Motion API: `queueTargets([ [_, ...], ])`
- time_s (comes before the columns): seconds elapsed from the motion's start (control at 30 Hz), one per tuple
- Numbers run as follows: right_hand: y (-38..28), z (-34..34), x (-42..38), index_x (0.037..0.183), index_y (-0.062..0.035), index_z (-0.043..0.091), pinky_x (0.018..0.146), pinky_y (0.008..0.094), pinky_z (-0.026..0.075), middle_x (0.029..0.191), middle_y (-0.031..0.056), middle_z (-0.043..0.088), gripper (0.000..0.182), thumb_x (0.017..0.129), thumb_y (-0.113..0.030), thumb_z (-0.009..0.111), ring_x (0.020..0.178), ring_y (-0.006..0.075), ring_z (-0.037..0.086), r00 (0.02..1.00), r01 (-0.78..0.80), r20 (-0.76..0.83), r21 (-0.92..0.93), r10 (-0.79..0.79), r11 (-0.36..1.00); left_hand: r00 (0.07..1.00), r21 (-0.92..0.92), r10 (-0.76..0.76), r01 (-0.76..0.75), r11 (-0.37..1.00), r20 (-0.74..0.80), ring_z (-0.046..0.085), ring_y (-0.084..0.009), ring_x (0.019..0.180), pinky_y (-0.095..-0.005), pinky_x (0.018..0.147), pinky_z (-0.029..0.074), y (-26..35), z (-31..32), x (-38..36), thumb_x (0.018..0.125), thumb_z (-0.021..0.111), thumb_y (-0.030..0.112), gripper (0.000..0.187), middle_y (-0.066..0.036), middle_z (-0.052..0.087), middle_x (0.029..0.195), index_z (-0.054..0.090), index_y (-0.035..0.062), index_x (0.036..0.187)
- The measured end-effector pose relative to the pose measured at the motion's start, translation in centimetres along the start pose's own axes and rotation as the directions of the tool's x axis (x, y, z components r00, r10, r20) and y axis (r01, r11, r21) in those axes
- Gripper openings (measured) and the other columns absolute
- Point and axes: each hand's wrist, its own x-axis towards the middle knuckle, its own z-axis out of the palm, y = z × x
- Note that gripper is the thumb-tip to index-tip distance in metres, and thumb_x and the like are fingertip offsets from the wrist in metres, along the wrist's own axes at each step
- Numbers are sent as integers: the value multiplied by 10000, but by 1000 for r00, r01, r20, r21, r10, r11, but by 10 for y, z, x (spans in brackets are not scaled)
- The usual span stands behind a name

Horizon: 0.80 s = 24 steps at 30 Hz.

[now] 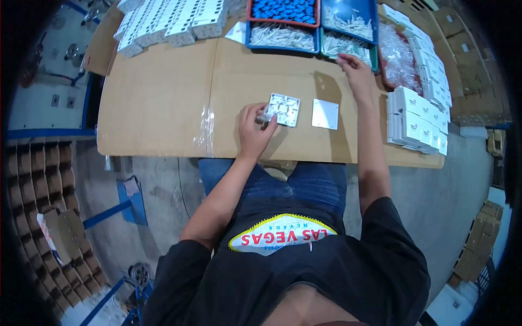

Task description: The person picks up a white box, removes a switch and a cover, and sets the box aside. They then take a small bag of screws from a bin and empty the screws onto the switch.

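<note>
My left hand (254, 130) grips the left edge of a white square plastic box (285, 110), its open side with moulded details facing up. A bit of something clear or whitish shows between those fingers, too small to name. To the right of the box lies a flat white square plate (325, 114) on the cardboard. My right hand (356, 75) reaches to the front of a green tray (375, 58) of small white pieces. Its fingertips are pinched together, and what they hold, if anything, cannot be made out.
Beside the green tray are a blue tray (283, 50) of white pieces and a red-rimmed tray (317, 24) of blue pieces. White boxes (416, 122) stack at the right, more white units (204, 24) at back left. Clear plastic bags (399, 57) fill a red tray.
</note>
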Motion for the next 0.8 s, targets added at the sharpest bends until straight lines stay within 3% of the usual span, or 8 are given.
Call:
queueTargets([
  [0.07, -15, 20, -33, 1076, 2, 757, 738, 238, 514, 919, 21, 735, 172, 928, -87, 753, 845, 77, 648, 981, -52, 193, 127, 26, 991, 1000, 18, 6, -6, 1000, -2, 625, -271, 939, -382, 843, 499, 0, 0, 0, 780, 827, 116, 365, -97, 643, 1035, 681, 39, 1106],
  [0.17, -37, 48, -85, 1039, 3, 738, 749, 247, 519, 918, 24, 736, 139, 922, -72, 755, 828, 80, 647, 933, -70, 357, 31, 54, 997, 1000, 24, 26, -26, 999, -5, 626, -269, 949, -379, 851, 494, 0, 1, 0, 772, 831, 119, 367, -91, 646, 1039, 687, 50, 1102],
  [0.2, -35, 58, -98, 1045, -4, 747, 734, 248, 512, 901, 25, 734, 151, 916, -81, 763, 803, 83, 640, 918, -74, 396, 133, 16, 988, 1000, 19, 30, -30, 999, -6, 627, -266, 951, -376, 849, 494, 0, 1, 0, 771, 832, 121, 364, -90, 647, 1041, 689, 55, 1100],
  [0.27, -48, 72, -118, 1041, -16, 751, 709, 246, 499, 884, 18, 733, 143, 913, -80, 762, 771, 80, 617, 876, -135, 476, 98, 73, 986, 1000, 5, 9, -9, 1000, 6, 629, -268, 954, -378, 851, 496, 1, 0, 0, 772, 831, 121, 365, -92, 648, 1048, 689, 58, 1103],
  [0.4, -44, 86, -130, 1042, -18, 747, 693, 218, 485, 882, 0, 714, 132, 927, -81, 758, 776, 52, 608, 858, -119, 509, 77, 64, 990, 1000, -42, 16, -16, 999, -1, 639, -275, 978, -386, 862, 504, 0, 2, -1, 776, 827, 116, 374, -97, 653, 1066, 685, 59, 1117],
  [0.6, -66, 86, -135, 996, -36, 749, 618, 247, 430, 826, 11, 691, 122, 905, -114, 769, 672, 56, 506, 853, 59, 520, -168, 38, 984, 999, -10, 32, -31, 999, 35, 663, -273, 1020, -360, 894, 535, 0, -1, -2, 804, 804, 69, 377, -131, 653, 1093, 668, 12, 1152],
  [0.73, -61, 88, -134, 1009, -15, 737, 645, 279, 453, 871, 43, 669, 132, 917, -110, 743, 698, 127, 553, 799, 178, 599, -157, -49, 971, 998, -20, 59, -58, 998, 5, 658, -280, 1001, -394, 868, 506, -3, 2, -2, 772, 821, 117, 394, -96, 658, 1077, 677, 57, 1134],
  [0.8, -59, 89, -134, 1013, -18, 745, 762, 349, 513, 997, 117, 665, 156, 934, -146, 703, 862, 264, 657, 786, 200, 605, -52, -129, 978, 999, -34, 43, -42, 999, 8, 659, -281, 997, -390, 862, 505, -3, 1, -3, 768, 821, 115, 402, -96, 659, 1077, 676, 60, 1139],
])
